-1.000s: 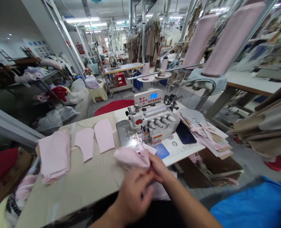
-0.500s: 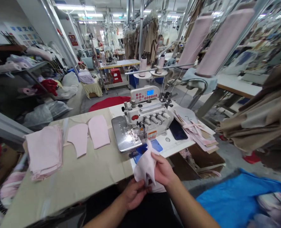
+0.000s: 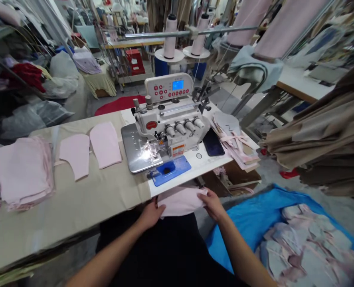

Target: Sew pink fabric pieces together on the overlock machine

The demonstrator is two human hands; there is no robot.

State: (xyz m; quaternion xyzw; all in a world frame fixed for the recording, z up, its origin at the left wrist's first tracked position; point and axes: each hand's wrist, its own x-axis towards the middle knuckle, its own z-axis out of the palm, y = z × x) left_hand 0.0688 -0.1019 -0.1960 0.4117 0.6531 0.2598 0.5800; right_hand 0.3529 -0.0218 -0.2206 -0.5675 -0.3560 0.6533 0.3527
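A pale pink fabric piece (image 3: 181,202) is stretched between my two hands, just below the front edge of the table and above my lap. My left hand (image 3: 153,213) pinches its left end, thumb on top. At the right end, my right hand (image 3: 213,204) grips the cloth near its corner. Behind it stands a white overlock sewing machine (image 3: 177,127) with a lit blue display and a shiny metal plate (image 3: 137,149). A blue plate (image 3: 178,169) with a dark hole lies at the machine's front.
Left on the table lie a stack of pink pieces (image 3: 24,171) and two cut pink pieces (image 3: 78,153) (image 3: 106,145). A phone (image 3: 213,142) and a pink bundle (image 3: 239,143) sit right of the machine. On the floor, a blue sheet (image 3: 242,217) bears heaped pieces (image 3: 308,247).
My hands have moved apart and lowered, spreading the crumpled pink fabric flat between them. The view has tilted down, showing more of the heap on the blue sheet.
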